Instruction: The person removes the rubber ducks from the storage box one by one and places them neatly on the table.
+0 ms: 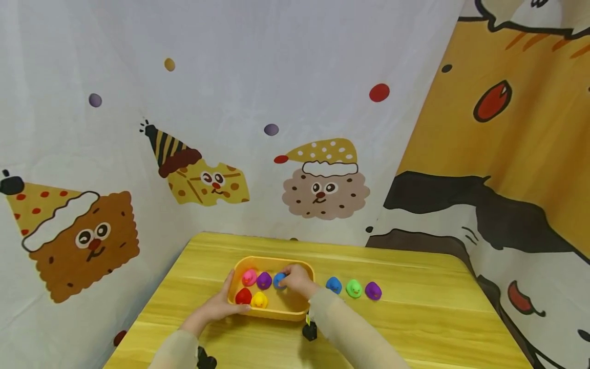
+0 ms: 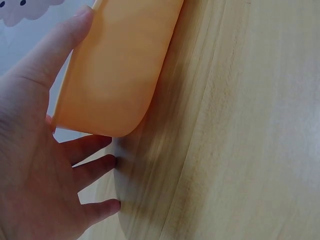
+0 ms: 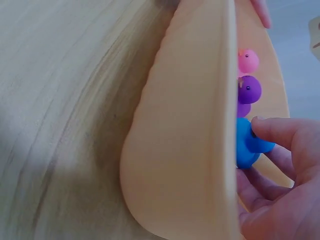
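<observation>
A yellow-orange plastic basket [image 1: 288,316] stands on the table. Inside, a pink duck [image 1: 249,277] and a purple duck [image 1: 264,280] sit toward the back, with a red duck [image 1: 243,296] and a yellow duck [image 1: 259,300] in front of them. My left hand [image 1: 220,305] holds the basket's left end, its thumb along the front rim and its fingers around the side. Reaching in over the right part, my right hand [image 1: 298,281] pinches a blue toy duck [image 3: 245,142] between thumb and fingers, beside the purple one.
Right of the basket, a second blue duck [image 1: 334,285], a green duck [image 1: 354,288] and another purple duck [image 1: 373,291] stand in a row on the wooden table [image 1: 424,318]. A cloth with cartoon prints [image 1: 322,61] hangs behind the table and along its sides.
</observation>
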A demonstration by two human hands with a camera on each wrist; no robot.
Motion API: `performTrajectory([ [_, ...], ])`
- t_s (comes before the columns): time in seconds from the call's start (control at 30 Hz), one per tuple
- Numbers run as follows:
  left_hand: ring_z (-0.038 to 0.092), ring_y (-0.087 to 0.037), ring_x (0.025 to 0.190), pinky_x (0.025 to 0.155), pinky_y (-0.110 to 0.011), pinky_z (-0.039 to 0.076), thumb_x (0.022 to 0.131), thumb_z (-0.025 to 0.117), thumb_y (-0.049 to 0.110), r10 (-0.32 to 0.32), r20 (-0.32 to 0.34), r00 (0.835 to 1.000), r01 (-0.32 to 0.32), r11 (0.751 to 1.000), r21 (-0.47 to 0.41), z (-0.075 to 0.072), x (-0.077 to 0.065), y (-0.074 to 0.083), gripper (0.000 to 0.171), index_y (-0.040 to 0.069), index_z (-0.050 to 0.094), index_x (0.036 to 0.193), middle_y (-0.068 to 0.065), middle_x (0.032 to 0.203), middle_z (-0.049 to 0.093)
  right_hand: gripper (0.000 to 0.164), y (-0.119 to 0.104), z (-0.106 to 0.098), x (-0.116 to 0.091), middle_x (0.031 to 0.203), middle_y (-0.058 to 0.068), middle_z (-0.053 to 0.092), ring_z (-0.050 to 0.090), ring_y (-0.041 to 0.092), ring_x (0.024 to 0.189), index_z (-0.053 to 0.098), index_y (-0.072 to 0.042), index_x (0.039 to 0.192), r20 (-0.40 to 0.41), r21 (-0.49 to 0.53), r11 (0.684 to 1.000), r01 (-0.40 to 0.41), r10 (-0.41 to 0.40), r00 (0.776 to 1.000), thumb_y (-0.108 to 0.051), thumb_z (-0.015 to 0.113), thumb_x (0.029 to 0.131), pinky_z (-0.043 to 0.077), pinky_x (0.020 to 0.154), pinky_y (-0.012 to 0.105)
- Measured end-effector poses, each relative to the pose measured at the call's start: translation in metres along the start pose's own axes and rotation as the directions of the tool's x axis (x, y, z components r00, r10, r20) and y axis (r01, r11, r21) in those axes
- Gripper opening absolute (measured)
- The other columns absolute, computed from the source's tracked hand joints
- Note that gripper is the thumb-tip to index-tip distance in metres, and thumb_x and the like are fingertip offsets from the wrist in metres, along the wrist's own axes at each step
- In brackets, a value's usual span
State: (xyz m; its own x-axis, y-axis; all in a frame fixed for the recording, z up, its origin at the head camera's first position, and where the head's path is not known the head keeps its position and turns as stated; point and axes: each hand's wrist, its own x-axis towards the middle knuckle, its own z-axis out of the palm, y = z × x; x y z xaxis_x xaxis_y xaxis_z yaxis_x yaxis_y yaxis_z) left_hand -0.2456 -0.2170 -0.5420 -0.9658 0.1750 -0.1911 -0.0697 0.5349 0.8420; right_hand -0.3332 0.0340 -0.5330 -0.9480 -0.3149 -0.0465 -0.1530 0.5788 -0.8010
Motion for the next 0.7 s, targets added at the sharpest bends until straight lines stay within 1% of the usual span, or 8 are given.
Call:
performTrajectory([
  [0.17, 0.023, -0.056, 0.134, 0.105, -0.068, 0.021, 0.077, 0.081, 0.038, 0.006, 0.008, 1.0, -0.006, 1.0, 0.002, -0.001, -0.001, 0.002, 0.122, 0.011, -0.01, 0.155, -0.031, 0.156, 0.005, 0.027, -0.003, -0.006, -0.001, 0.094, 0.009, 0.069, 0.062, 0.022, 0.087, 0.072, 0.002, 0.101, 0.005, -0.032, 0.999, 0.032, -0.032, 0.999, -0.005, 0.079, 0.076, 0.053, 0.078, 0.036],
  [0.27, 0.024, -0.057, 0.134, 0.104, -0.069, 0.022, 0.078, 0.081, 0.038, 0.004, 0.012, 1.0, -0.004, 1.0, 0.004, -0.001, -0.003, 0.003, 0.122, 0.011, -0.01, 0.155, -0.032, 0.156, 0.005, 0.028, -0.006, -0.01, -0.003, 0.094, 0.009, 0.068, 0.062, 0.023, 0.087, 0.071, 0.002, 0.102, 0.02, -0.021, 0.999, 0.042, -0.042, 0.999, -0.004, 0.078, 0.076, 0.053, 0.077, 0.036],
  [0.43, 0.026, -0.057, 0.132, 0.104, -0.069, 0.023, 0.078, 0.081, 0.038, 0.005, 0.013, 1.0, -0.005, 1.0, 0.011, -0.001, -0.005, 0.004, 0.122, 0.009, -0.01, 0.155, -0.034, 0.154, 0.007, 0.03, -0.012, -0.017, -0.009, 0.099, 0.008, 0.067, 0.061, 0.024, 0.091, 0.069, 0.0, 0.107, 0.047, 0.005, 1.0, 0.014, -0.014, 0.999, -0.006, 0.075, 0.079, 0.052, 0.081, 0.038],
  [0.5, 0.027, -0.057, 0.132, 0.104, -0.068, 0.023, 0.078, 0.081, 0.038, 0.007, 0.012, 1.0, -0.008, 1.0, 0.017, -0.001, -0.005, 0.004, 0.122, 0.009, -0.009, 0.155, -0.034, 0.154, 0.007, 0.031, -0.014, -0.02, -0.011, 0.101, 0.009, 0.067, 0.061, 0.025, 0.093, 0.068, 0.001, 0.11, 0.059, 0.015, 1.0, 0.014, -0.014, 0.998, -0.005, 0.074, 0.08, 0.052, 0.082, 0.039],
  [0.7, 0.026, -0.057, 0.133, 0.103, -0.069, 0.023, 0.078, 0.08, 0.039, 0.003, 0.011, 1.0, -0.003, 1.0, 0.019, -0.001, -0.003, 0.003, 0.122, 0.009, -0.01, 0.155, -0.033, 0.155, 0.007, 0.031, -0.016, -0.031, -0.016, 0.106, 0.009, 0.067, 0.06, 0.025, 0.097, 0.068, 0.001, 0.113, 0.09, 0.033, 0.999, 0.03, -0.033, 0.995, -0.005, 0.073, 0.082, 0.05, 0.087, 0.042],
])
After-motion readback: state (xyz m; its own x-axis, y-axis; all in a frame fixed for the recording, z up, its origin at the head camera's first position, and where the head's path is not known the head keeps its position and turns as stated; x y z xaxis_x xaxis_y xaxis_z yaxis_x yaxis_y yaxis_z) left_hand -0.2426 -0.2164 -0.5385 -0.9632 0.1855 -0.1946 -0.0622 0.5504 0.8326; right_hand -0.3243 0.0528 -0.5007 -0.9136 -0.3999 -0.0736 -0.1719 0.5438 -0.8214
